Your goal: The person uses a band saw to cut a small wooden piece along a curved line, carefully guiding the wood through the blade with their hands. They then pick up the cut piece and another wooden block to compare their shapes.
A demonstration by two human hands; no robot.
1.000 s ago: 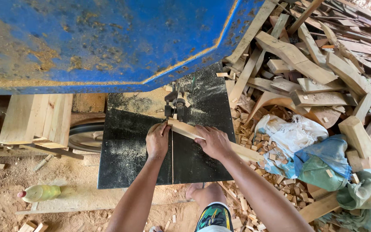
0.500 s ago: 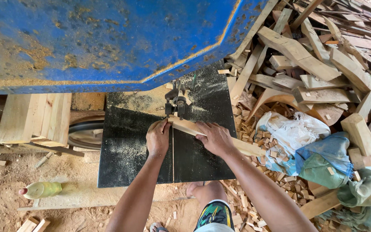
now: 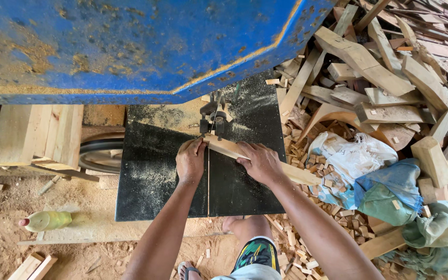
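Wood strip [image 3: 257, 158] laid flat near far edge of black saw table [image 3: 151, 181], tip at blade guide [image 3: 212, 120]. Left hand [image 3: 190, 161] pressed on near end, right hand [image 3: 260, 163] clamped over middle. Cut looks underway; slow, steady feed probably needed, fingers kept off blade line.

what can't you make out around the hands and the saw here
Head view only:
- Saw blade: too thin to make out at the guide.
- Wood strip: middle hidden under the right hand.
- Left hand: fingertips hidden at the strip's end.
- Upper saw: covered by the blue housing.
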